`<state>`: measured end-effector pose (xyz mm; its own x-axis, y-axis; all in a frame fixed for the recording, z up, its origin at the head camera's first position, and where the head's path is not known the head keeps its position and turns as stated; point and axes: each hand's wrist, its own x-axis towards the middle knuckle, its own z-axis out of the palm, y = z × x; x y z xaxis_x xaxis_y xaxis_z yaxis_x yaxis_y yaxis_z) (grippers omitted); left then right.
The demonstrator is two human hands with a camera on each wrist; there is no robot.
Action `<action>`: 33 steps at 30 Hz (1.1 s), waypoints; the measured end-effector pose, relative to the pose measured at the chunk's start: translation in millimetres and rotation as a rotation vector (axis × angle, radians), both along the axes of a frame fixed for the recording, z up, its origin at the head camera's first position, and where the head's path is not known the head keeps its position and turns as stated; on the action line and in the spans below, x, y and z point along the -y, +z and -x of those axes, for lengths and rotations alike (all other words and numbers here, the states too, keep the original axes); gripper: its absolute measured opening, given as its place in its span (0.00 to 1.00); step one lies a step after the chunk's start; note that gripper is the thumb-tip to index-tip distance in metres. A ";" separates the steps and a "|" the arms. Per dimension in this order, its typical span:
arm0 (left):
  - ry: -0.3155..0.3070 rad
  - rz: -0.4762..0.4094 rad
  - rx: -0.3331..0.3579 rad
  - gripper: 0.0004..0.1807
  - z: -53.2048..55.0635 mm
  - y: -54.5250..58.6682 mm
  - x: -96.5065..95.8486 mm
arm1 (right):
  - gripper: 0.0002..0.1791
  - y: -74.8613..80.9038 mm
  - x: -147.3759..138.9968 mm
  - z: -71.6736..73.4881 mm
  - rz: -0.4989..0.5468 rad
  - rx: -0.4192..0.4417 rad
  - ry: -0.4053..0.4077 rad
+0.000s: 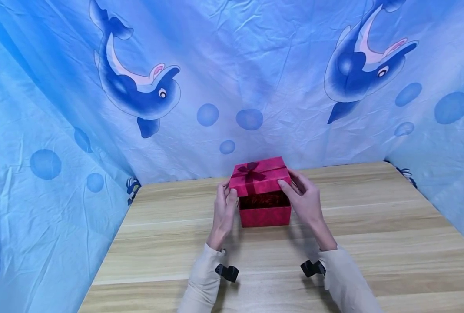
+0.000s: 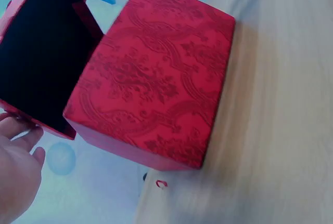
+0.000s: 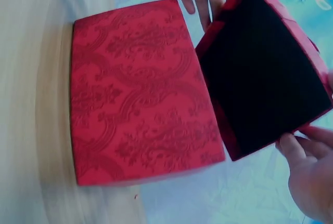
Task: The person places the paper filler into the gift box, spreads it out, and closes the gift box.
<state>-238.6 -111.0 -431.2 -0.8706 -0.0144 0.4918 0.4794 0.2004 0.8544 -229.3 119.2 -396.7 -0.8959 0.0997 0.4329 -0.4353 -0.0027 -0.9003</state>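
Observation:
A red gift box (image 1: pixel 265 216) with a damask pattern (image 2: pixel 156 78) stands on the wooden table, its front part uncovered and dark reddish filling (image 1: pixel 265 200) showing inside. Its lid (image 1: pixel 269 184), trimmed with a dark red ribbon bow (image 1: pixel 250 171), is tilted up at the front above the box. My left hand (image 1: pixel 224 211) grips the lid's left side, thumb at the front corner. On the right side my right hand (image 1: pixel 307 202) holds the lid, thumb over its front edge. Both wrist views show the lid's black inside (image 3: pixel 265 73).
A small red loop (image 2: pixel 162 184) lies on the table beside the box. Blue dolphin-print cloth (image 1: pixel 232 78) hangs behind the table's back edge and along both sides. Black wrist cameras (image 1: pixel 227 272) sit at both sleeves, low over the wooden table (image 1: pixel 372 226).

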 end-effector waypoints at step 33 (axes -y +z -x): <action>-0.126 0.183 0.079 0.43 1.4 -16.6 12.0 | 0.36 -34.0 -31.2 -3.9 -0.186 0.033 0.195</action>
<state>-240.0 -123.0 -447.8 -0.8957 0.1801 0.4065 0.4436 0.2979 0.8453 -225.4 150.4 -430.6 -0.9043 -0.1546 0.3979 -0.4132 0.0829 -0.9069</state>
